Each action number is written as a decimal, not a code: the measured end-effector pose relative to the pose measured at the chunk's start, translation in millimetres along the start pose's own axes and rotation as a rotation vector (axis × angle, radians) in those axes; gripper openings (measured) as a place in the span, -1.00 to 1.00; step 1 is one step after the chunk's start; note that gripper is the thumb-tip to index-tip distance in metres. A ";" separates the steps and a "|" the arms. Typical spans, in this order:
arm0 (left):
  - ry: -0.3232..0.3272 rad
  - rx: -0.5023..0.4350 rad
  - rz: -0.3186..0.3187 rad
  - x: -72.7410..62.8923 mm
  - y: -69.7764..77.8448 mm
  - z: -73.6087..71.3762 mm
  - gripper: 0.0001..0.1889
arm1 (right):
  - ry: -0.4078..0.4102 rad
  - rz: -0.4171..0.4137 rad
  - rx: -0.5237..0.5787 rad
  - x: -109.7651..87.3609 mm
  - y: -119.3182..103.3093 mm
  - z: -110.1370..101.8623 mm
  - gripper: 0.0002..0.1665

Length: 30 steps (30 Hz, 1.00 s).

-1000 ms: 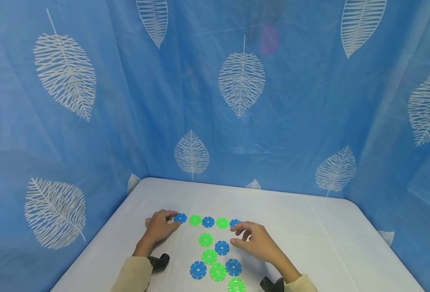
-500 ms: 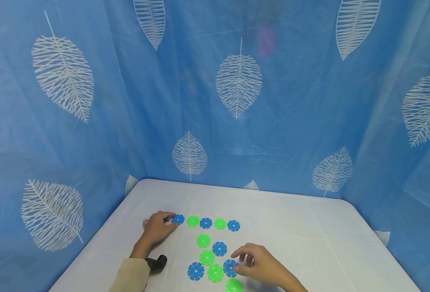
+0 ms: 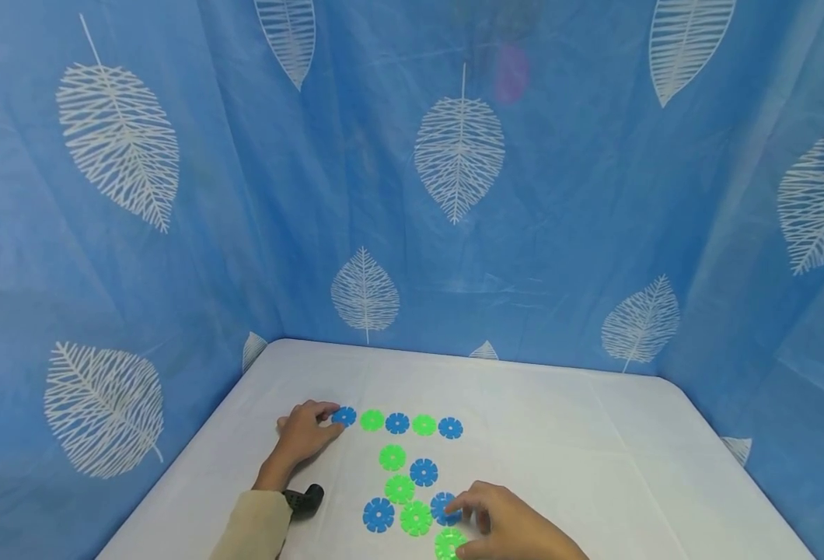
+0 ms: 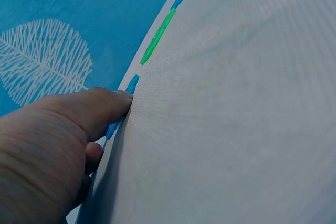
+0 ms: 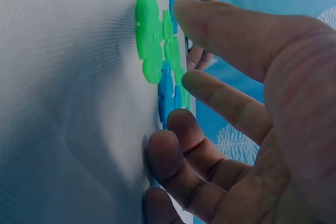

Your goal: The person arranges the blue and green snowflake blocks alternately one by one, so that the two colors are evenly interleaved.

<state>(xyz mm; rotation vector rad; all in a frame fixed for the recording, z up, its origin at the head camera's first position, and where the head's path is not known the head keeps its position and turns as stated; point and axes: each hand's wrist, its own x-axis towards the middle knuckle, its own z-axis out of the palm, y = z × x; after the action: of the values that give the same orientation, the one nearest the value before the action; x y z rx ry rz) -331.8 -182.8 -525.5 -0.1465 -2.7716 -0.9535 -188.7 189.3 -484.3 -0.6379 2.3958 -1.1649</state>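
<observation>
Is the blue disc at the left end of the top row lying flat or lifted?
Flat. The blue disc lies on the white table, seen edge-on from the wrist; the left hand touches it.

Head view high, looking down on table (image 3: 594,435); wrist views close, grazing tabletop; all share discs (image 3: 397,424).

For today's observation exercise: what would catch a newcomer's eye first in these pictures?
Bright blue and green snowflake discs lie on the white table, a row of five at the far side and a cluster nearer the person. The left hand touches the row's leftmost blue disc; the right hand reaches onto the near cluster. A blue leaf-printed curtain surrounds everything.
</observation>
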 end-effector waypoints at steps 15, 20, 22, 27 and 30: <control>-0.004 0.004 -0.005 -0.7 3.8 -2.5 -0.61 | 0.023 -0.018 -0.113 1.3 0.9 4.2 -0.61; 0.002 -0.009 -0.007 1.7 2.5 -1.8 -0.60 | 0.027 -0.029 -0.140 3.6 -1.6 4.3 -0.60; 0.004 -0.017 -0.006 2.4 1.6 -1.6 -0.61 | 0.031 -0.007 -0.152 4.6 -2.7 4.9 -0.59; 0.003 -0.033 -0.006 1.5 0.3 -1.5 -0.62 | 0.035 0.047 -0.169 5.8 -3.7 6.4 -0.61; -0.002 -0.034 -0.008 1.6 0.3 -1.0 -0.62 | 0.030 0.051 -0.171 5.7 -3.2 6.5 -0.64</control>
<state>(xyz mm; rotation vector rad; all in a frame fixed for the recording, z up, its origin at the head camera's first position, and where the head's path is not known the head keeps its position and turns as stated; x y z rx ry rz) -333.2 -183.2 -524.2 -0.1410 -2.7606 -1.0036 -189.2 180.4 -486.3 -0.6119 2.5410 -0.9624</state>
